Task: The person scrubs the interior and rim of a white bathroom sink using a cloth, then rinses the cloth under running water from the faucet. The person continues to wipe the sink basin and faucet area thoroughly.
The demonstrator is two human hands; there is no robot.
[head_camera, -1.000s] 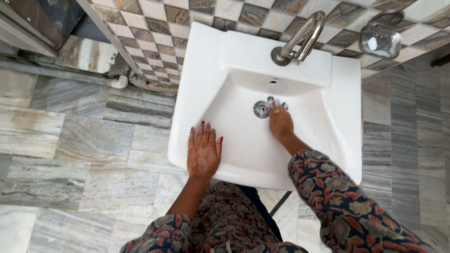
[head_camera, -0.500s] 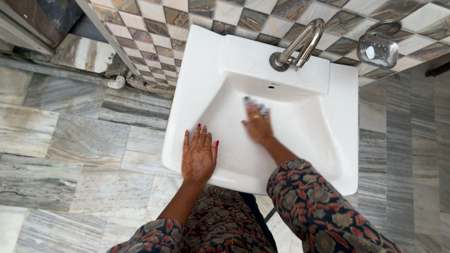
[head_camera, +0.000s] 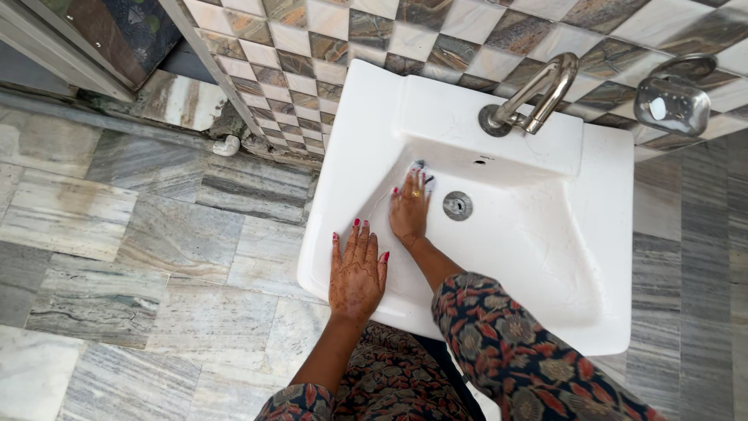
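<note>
A white wash basin [head_camera: 600,234] is fixed to a tiled wall. My left hand [head_camera: 357,269] lies flat, fingers spread, on the basin's near left rim. My right hand [head_camera: 411,209] presses a small dark scrubber [head_camera: 419,166] against the basin's inner left wall, just left of the metal drain [head_camera: 457,205]. Most of the scrubber is hidden under my fingers. A metal tap [head_camera: 534,97] stands at the back of the basin.
A metal soap holder [head_camera: 672,100] hangs on the checkered wall tiles [head_camera: 312,54] at the right. Grey marble floor [head_camera: 117,257] spreads to the left and below. A door frame [head_camera: 70,54] is at the upper left. My patterned clothing [head_camera: 499,351] fills the bottom.
My right hand has slid with the scrubber from the drain leftwards across the bowl to the inner left wall. My left hand has stayed on the rim.
</note>
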